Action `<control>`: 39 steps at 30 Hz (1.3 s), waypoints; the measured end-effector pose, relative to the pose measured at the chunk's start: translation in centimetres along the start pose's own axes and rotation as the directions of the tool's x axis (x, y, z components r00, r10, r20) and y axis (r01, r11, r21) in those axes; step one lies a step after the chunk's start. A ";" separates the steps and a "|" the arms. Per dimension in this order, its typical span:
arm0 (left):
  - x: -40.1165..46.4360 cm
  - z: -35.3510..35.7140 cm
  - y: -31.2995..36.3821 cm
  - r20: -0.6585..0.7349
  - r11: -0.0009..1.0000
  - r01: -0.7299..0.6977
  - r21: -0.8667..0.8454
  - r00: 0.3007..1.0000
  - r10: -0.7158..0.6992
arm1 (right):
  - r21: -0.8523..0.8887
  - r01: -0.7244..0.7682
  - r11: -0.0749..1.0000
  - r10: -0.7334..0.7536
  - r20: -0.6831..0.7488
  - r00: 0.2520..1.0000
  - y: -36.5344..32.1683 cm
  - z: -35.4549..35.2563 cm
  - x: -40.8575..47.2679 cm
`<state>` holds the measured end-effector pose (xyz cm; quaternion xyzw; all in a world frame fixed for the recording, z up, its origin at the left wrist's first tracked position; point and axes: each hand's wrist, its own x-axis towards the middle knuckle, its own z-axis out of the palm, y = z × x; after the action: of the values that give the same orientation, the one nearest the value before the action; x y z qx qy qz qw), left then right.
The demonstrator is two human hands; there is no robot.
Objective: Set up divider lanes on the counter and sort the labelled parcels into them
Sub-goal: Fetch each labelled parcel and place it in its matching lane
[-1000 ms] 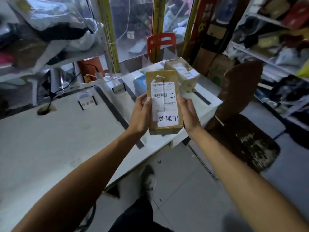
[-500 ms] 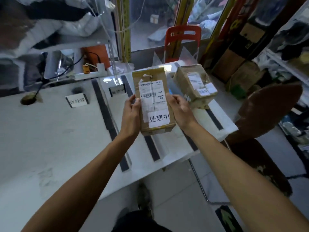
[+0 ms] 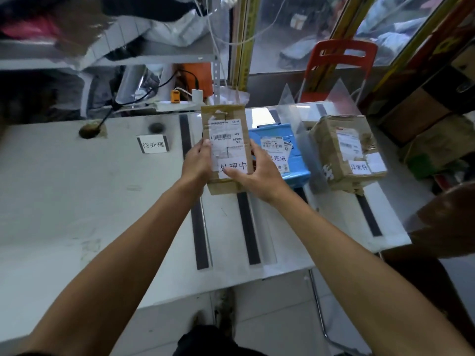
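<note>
Currently both hands, left hand [image 3: 196,164] and right hand [image 3: 253,176], grip the long edges of a flat cardboard parcel [image 3: 226,140] above the counter [image 3: 77,201] lanes; it looks light, stiff, best held by its sides

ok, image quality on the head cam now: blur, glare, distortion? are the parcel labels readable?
Head view: dim, bluish light; strong wide-angle bending toward the edges. Upper-left shelf clutter is smeared and soft. Clear dividers show pale reflections. The big tag on the held parcel reads fine, though the right hand covers its lower edge; barcode print is too small. Tags on the blue parcel and the brown box are readable.
</note>
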<state>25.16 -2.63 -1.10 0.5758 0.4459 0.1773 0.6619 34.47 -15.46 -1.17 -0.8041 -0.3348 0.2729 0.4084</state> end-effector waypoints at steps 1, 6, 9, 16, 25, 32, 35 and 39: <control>0.3 0.4 0.1 -0.012 0.999 0.047 -0.012 0.999 -0.047 | -0.068 -0.001 0.998 0.002 0.017 1.000 0.5 0.0 0.4; 1.6 1.5 -0.3 -0.060 0.986 0.156 -0.057 0.985 -0.159 | -0.287 0.081 0.954 -0.071 0.046 0.996 2.3 0.2 1.8; 2.0 1.7 -0.7 -0.066 0.990 0.143 0.002 0.988 -0.143 | -0.329 0.094 0.940 -0.074 0.071 0.995 2.6 0.1 1.9; 3.1 2.1 -1.9 -0.030 0.987 0.128 0.101 0.992 -0.126 | -0.462 0.113 0.880 -0.099 0.054 0.994 3.3 0.3 2.4; 3.8 2.3 -3.1 0.135 0.954 0.181 0.238 0.967 -0.217 | -0.695 0.227 0.682 -0.131 0.189 0.973 4.0 1.1 3.3; 3.9 2.0 -2.8 0.138 0.945 0.203 0.255 0.960 -0.244 | -0.746 0.214 0.630 -0.111 0.186 0.976 3.4 1.9 3.6; 2.7 1.7 -2.3 0.155 0.949 0.144 0.281 0.969 -0.193 | -0.744 0.188 0.641 -0.089 0.172 0.981 2.8 2.0 3.2; 0.1 0.0 -1.0 0.134 0.941 0.019 0.339 0.989 -0.069 | -0.748 0.151 0.647 -0.118 0.097 0.988 0.6 2.7 2.2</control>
<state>24.91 -2.83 -2.02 0.6816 0.4335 0.0416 0.5880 34.07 -12.80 -3.43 -0.8683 -0.4842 0.0943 0.0515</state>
